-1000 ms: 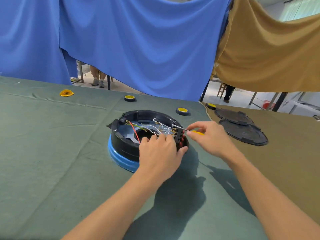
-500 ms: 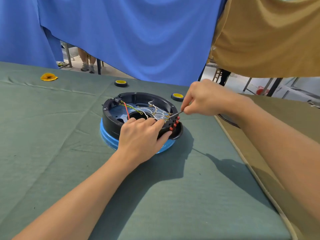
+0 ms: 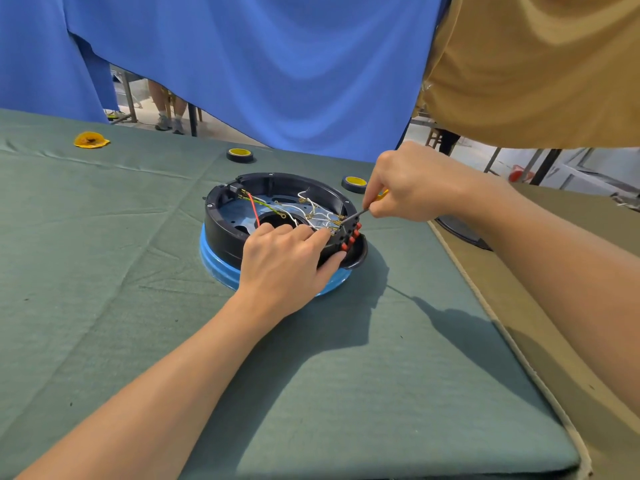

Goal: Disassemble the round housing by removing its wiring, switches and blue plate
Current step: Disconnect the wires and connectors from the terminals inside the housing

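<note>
Head view looks down on a round black plastic housing lying flat, open side up, at the middle of the green cloth-covered tabletop. It sits on a blue plate that shows as a ring around its base, and blue also shows on the floor inside. Thin white wires loop across the right half of the interior, while a red wire and a green-yellow wire run from a connector at the far-left rim.

On the near-right rim stands a black switch block with red buttons. Its long axis runs from near-left to far-right, and the buttons face outward to the right.

The left hand covers the near rim, its grip clamped on the housing with fingers curled inside and thumb outside under the block. The right hand has its grip pinched on a slim yellow-handled tool, whose shaft slants down and left to the block's far end.

Two black tape rolls with yellow centres lie beyond the housing.
</note>
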`<state>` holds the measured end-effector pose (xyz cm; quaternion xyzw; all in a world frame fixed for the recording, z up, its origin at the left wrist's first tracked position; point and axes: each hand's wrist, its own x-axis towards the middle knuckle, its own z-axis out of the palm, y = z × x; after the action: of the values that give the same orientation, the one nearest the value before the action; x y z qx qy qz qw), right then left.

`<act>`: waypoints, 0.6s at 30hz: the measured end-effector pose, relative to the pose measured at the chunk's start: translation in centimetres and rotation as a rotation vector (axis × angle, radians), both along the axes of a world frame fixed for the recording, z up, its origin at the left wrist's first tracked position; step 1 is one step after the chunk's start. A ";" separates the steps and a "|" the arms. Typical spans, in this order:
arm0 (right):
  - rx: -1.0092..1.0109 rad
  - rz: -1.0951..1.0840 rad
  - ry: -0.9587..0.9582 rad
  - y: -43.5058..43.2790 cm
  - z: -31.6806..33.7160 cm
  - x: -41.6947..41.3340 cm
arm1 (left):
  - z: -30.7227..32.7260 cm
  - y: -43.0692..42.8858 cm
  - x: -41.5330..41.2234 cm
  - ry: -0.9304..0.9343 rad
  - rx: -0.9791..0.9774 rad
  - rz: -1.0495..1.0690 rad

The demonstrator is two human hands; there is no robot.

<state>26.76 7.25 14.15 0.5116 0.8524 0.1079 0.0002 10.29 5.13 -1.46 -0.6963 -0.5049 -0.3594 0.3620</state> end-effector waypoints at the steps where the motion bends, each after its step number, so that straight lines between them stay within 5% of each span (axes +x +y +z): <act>1: 0.004 -0.003 0.006 0.1 -0.1 0.0 | 0.0 0.0 0.0 0.001 -0.002 0.001; 13: 0.021 0.064 -0.259 1.4 2.2 -1.8 | 0.2 -0.3 0.0 0.003 -0.002 -0.006; 18: -0.128 0.058 -0.195 2.2 2.6 -2.2 | 0.2 -0.4 0.1 -0.010 -0.006 -0.001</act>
<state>24.54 9.45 16.80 0.4729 0.8679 0.1025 0.1126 10.43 4.77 -1.27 -0.6959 -0.5075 -0.3615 0.3572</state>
